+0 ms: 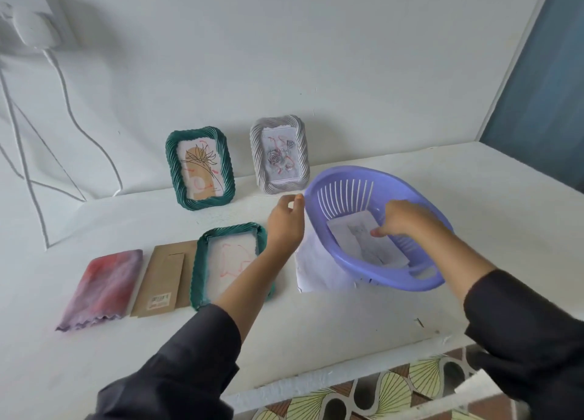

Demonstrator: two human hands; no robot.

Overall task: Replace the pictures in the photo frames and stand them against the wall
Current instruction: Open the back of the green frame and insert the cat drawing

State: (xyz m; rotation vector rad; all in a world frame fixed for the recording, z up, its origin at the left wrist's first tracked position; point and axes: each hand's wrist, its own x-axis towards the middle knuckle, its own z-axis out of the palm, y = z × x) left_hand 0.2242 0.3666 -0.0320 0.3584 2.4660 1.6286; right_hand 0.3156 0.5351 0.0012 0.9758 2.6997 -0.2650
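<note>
Fetching a fresh picture from the basket for the third frame.

Steadying the tilted lilac basket by its rim with the left hand, fingers curled; pinching the loose picture on its floor with the right hand. Leaving the open frame face-down on the bench, backing board just beside it, green frame and grey frame already leaning on the wall. Next, likely: lifting the sheet clear uncreased, laying it square in the open frame, refitting the board.
</note>
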